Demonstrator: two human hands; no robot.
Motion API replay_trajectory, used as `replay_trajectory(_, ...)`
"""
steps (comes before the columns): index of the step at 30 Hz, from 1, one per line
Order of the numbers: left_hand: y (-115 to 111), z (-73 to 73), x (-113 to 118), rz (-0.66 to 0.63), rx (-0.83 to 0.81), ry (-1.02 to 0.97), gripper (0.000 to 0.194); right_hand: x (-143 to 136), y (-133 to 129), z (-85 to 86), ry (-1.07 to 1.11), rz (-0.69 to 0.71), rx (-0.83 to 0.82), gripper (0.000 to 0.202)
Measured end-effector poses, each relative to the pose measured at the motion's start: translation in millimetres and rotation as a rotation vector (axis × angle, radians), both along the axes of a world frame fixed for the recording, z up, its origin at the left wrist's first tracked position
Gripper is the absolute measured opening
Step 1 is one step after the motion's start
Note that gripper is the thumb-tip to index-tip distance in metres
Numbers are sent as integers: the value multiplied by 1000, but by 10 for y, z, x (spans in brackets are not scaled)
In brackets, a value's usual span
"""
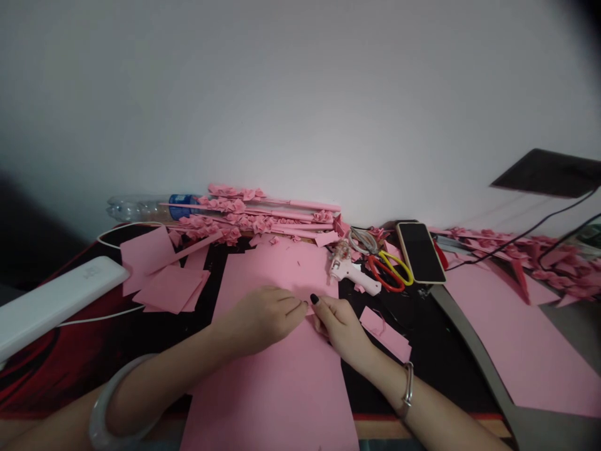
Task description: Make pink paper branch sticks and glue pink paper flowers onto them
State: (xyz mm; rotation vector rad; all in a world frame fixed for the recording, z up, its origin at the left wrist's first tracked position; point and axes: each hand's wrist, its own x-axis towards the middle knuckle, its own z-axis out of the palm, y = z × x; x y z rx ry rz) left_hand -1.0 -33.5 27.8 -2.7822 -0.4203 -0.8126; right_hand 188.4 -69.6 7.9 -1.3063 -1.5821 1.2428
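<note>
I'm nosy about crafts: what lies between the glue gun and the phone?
The head view shows red and yellow scissor handles between glue gun and phone.

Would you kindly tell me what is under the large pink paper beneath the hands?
Black mat shows on both sides of the large pink paper, which seems to lie on it; whatever its middle covers cannot be seen.
</note>
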Motion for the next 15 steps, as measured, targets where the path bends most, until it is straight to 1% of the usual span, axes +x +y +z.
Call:
replay_trajectory(4,58,-64,-32,65,-30,-81,21,23,-3,-5,8,-25,20,51)
replay_trajectory(7,126,-47,-89,180,-104,-158,18,49,-3,-15,52,-61,29,50)
replay_trajectory(10,193,10,-166,357,-263,-178,15,69,2,-10,79,-100,51,50)
replay_trajectory(12,233,41,-215,469,-392,-175,17,78,8,1,92,-124,67,48)
replay_trajectory(15,288,60,-277,570,-542,-197,24,87,22,18,92,-150,87,47)
